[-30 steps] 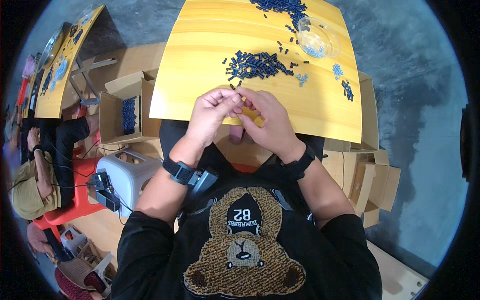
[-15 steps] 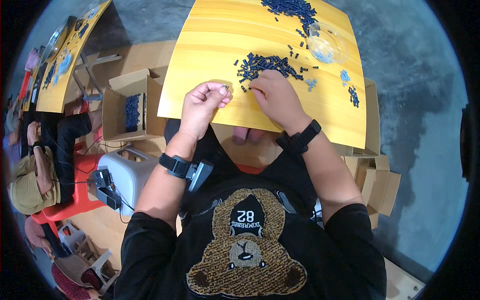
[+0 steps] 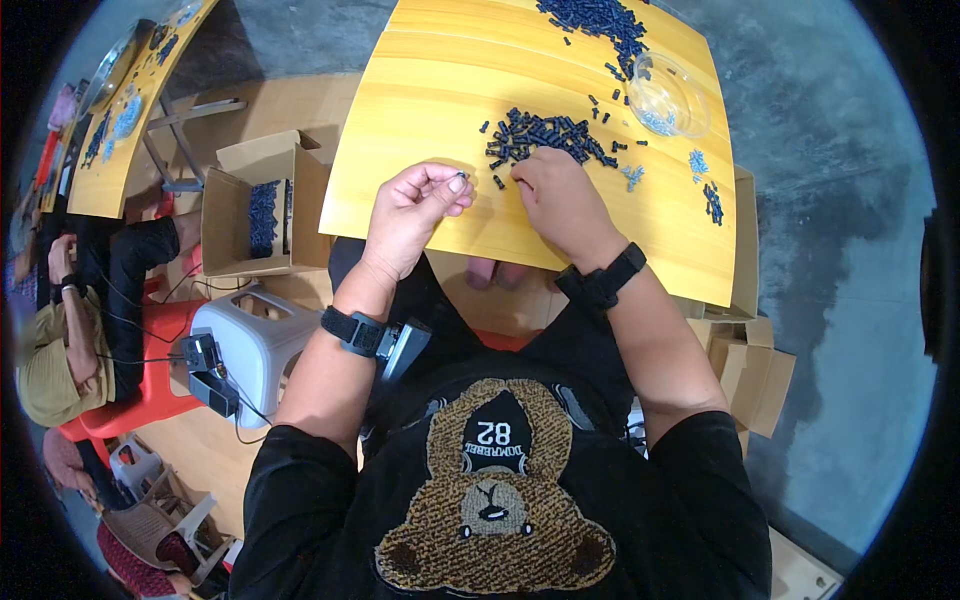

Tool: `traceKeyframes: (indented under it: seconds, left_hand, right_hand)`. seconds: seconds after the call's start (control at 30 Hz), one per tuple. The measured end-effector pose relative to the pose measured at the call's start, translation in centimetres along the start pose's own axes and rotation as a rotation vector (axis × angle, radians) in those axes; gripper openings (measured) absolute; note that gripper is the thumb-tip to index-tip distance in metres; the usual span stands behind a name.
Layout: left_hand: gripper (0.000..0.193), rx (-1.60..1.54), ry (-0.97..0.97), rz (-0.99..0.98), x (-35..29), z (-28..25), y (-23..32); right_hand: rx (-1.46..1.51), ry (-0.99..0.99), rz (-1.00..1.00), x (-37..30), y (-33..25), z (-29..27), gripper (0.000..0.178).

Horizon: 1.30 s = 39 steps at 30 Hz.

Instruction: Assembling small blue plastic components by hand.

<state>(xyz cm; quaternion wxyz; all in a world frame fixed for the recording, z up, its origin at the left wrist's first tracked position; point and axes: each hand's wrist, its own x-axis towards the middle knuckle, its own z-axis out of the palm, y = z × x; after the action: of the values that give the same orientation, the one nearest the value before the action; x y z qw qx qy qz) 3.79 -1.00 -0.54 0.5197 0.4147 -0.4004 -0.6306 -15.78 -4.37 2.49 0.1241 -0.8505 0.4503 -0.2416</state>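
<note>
My left hand [image 3: 412, 218] is closed in a pinch near the table's front edge, thumb against forefinger. A tiny dark piece [image 3: 462, 176] shows at its fingertips, too small to make out its kind. My right hand [image 3: 572, 208] is at the near side of a pile of small black cylindrical parts [image 3: 540, 132], its fingers curled together and pointing down. What those fingers hold, if anything, is hidden. One loose black part [image 3: 499, 183] lies on the table between my hands. A few small silvery pieces [image 3: 633, 177] lie just right of my right hand.
On the yellow wooden table [image 3: 420, 110] are a larger heap of black parts [image 3: 600, 25], a clear round bowl [image 3: 668, 97] with silvery pieces, and small clusters at right. Cardboard boxes [image 3: 228, 225] flank the table. A grey stool [image 3: 255, 335] and a seated person [image 3: 75, 350] are at left.
The view has shifted slightly, so the table and its parts appear a little farther right. Both hands keep nearly the same places and closed grips.
</note>
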Motion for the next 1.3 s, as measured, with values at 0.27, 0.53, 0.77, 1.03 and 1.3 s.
traceKeyframes:
  seconds: [0.27,0.53,0.77,1.03,1.3]
  left_hand:
    - [0.013,0.035,0.000,0.072,-0.2,0.4,-0.5]
    - [0.012,0.258,-0.009,0.113,-0.7,2.1,-0.7]
    - [0.011,0.202,-0.106,0.066,-2.3,4.7,0.8]
    - [0.011,0.287,-0.173,-0.025,-2.9,5.8,1.2]
    - [0.012,0.273,-0.192,-0.049,-3.2,5.9,1.0]
  right_hand:
    - [0.023,0.107,0.040,-0.4,-0.5,-0.8,0.005]
    - [0.816,0.126,0.474,-2.4,-0.5,-1.5,0.015]
    - [1.215,0.085,0.615,-3.5,-2.0,-3.5,0.012]
    - [1.196,0.121,0.566,-4.4,-2.4,-3.4,0.012]
    - [1.122,0.141,0.566,-5.2,-2.3,-2.8,0.011]
